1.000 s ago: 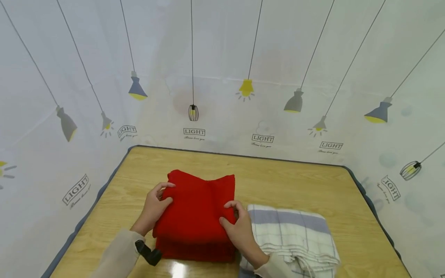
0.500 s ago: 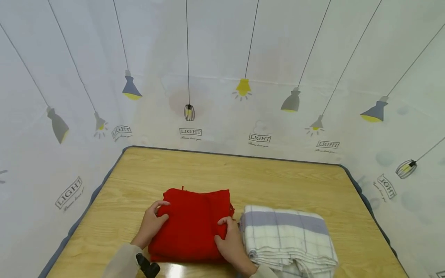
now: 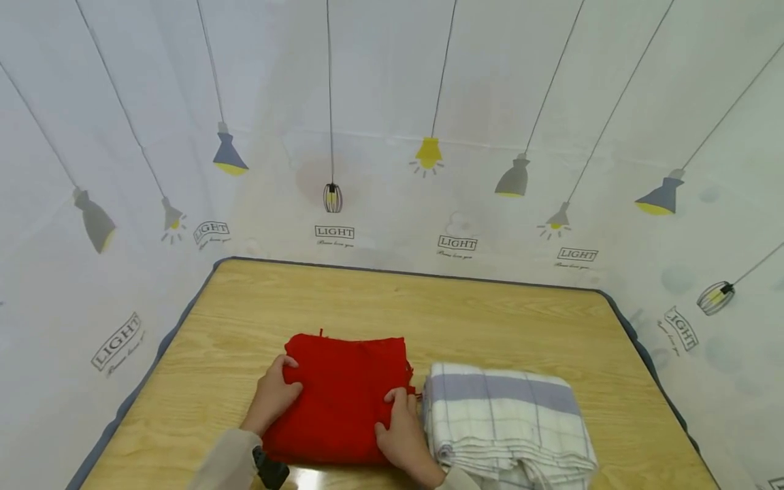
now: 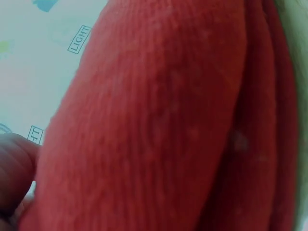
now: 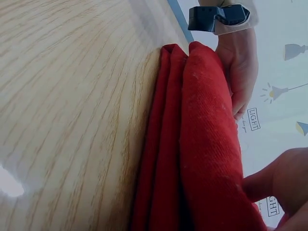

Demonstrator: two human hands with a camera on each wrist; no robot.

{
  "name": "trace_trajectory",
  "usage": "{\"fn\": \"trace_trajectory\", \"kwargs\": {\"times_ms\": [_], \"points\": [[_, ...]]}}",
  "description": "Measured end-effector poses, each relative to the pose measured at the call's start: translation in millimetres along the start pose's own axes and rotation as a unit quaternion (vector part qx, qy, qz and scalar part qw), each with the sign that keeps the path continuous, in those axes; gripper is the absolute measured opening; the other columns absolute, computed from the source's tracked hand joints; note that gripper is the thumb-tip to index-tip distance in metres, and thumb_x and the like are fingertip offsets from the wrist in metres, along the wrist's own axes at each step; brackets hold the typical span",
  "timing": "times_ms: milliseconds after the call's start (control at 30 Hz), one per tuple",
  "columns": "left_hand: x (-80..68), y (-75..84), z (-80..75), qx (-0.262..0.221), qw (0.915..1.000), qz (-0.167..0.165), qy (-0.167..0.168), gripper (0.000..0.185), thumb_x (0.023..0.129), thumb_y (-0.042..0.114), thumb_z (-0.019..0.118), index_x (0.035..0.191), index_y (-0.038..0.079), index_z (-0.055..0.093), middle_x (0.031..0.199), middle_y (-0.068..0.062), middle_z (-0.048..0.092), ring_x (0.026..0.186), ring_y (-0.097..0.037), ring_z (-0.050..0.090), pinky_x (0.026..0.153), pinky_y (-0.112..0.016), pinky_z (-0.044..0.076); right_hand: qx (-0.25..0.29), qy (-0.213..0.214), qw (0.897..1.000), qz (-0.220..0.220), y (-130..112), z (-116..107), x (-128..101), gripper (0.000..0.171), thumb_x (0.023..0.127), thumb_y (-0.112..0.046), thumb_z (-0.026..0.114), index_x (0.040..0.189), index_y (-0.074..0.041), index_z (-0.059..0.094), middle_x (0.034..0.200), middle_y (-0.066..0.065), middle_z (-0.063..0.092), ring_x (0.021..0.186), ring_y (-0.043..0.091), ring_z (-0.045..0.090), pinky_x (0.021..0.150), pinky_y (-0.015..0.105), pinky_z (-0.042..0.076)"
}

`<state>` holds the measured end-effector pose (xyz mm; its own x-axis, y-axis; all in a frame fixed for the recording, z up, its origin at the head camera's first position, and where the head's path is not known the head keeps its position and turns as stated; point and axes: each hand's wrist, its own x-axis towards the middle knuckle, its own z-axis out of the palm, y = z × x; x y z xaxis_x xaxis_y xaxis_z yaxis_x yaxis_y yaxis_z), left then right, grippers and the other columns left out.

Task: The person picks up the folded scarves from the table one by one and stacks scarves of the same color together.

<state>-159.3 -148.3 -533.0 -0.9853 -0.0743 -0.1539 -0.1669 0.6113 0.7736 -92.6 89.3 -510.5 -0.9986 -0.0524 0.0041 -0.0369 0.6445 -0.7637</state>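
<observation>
Between both hands: folded red cloth point(image 3: 343, 398) | left hand point(image 3: 273, 398) grips left edge | right hand point(image 3: 401, 435) pinches right edge

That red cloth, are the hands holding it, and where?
Yes. The left hand grips the folded red cloth at its left edge; the right hand grips its right edge.
</observation>
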Motion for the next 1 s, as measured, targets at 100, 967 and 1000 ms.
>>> {"fn": "trace_trajectory", "kwargs": {"times_ms": [100, 967, 1000], "points": [[-2.1, 4.1, -0.7, 0.013, 0.9999, -0.002, -0.001, 0.033, 0.076, 0.001, 0.055, 0.108, 0.002, 0.046, 0.086, -0.018, 0.058, 0.068, -0.025, 0.046, 0.061, -0.033, 0.038, -0.001, -0.004, 1.000, -0.002, -0.9, 0.0, -1.4, 0.039, 0.074, 0.004, 0.067, 0.101, -0.007, 0.042, 0.093, 0.011, 0.042, 0.083, 0.030, 0.052, 0.068, 0.039, 0.044], [-9.8, 38.8, -30.2, 0.143, 0.9891, 0.031, -0.014, 0.031, 0.081, 0.016, 0.060, 0.107, 0.001, 0.052, 0.108, -0.027, 0.048, 0.088, -0.037, 0.049, 0.061, -0.041, 0.043, -0.002, -0.140, 0.989, -0.049, -39.0, -69.6, 3.3, 0.038, 0.084, 0.004, 0.056, 0.120, 0.002, 0.045, 0.120, 0.026, 0.042, 0.086, 0.027, 0.049, 0.061, 0.032, 0.044], [-8.2, 45.2, -30.9, 0.144, 0.9887, 0.040, -0.010, 0.034, 0.083, 0.018, 0.060, 0.112, 0.001, 0.053, 0.113, -0.028, 0.048, 0.092, -0.038, 0.049, 0.063, -0.043, 0.044, 0.000, -0.144, 0.988, -0.048, -41.2, -76.2, 6.2, 0.039, 0.085, 0.003, 0.057, 0.123, 0.002, 0.044, 0.123, 0.026, 0.041, 0.084, 0.026, 0.048, 0.059, 0.030, 0.042]]}}
